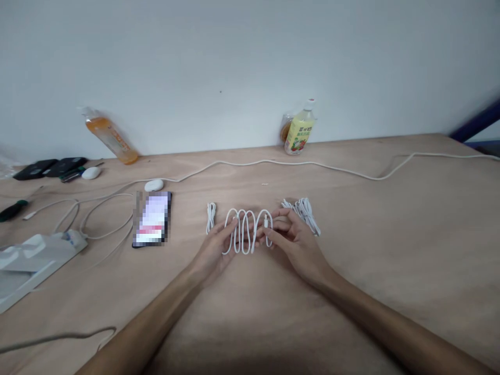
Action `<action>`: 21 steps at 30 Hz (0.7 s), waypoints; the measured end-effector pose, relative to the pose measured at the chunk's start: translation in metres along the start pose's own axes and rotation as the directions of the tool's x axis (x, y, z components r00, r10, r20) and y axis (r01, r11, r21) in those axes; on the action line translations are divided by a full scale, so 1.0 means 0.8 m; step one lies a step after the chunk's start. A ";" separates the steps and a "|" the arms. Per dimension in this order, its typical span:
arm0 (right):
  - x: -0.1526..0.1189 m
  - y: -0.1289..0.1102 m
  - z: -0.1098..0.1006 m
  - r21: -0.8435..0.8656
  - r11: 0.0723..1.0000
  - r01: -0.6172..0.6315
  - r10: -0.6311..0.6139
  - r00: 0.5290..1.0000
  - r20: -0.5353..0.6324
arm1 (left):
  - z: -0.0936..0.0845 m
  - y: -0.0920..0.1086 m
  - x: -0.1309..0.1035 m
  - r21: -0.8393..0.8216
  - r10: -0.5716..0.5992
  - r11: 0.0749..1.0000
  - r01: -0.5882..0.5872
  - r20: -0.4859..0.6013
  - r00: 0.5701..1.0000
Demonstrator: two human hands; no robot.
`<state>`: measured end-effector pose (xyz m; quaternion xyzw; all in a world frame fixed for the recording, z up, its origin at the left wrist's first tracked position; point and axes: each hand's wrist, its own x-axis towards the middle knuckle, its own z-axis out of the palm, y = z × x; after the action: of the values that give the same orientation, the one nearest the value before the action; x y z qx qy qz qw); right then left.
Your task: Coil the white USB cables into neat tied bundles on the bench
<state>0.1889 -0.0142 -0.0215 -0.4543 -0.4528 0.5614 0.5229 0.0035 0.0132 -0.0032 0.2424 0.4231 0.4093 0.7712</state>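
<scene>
Between my two hands a white charging cable (245,232) is spread in several loose loops above the table. My left hand (219,240) grips the loops at their left end, thumb on top. With thumb and fingers my right hand (294,237) pinches the right end, where a white plug (266,221) shows by the thumb. Just beyond my left hand lies a small coiled white cable (211,216). A thicker bundle of white cables (307,212) rests behind my right hand, which partly hides it.
A phone (154,219) and a white oval case (153,185) lie to the left, near a white power strip (35,260) and loose cords. A long white cord (250,164) crosses the table's back. An orange bottle (111,138) and a yellow-labelled bottle (300,129) stand at the wall.
</scene>
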 end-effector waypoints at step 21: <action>0.002 0.009 -0.005 -0.286 0.955 0.078 -0.131 0.976 -0.171 | -0.004 -0.008 0.002 0.138 0.096 0.984 -0.110 0.103 0.990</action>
<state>0.1918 -0.0130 -0.0291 -0.5494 -0.4991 0.4182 0.5236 0.0038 0.0111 -0.0104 0.3380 0.4008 0.4052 0.7490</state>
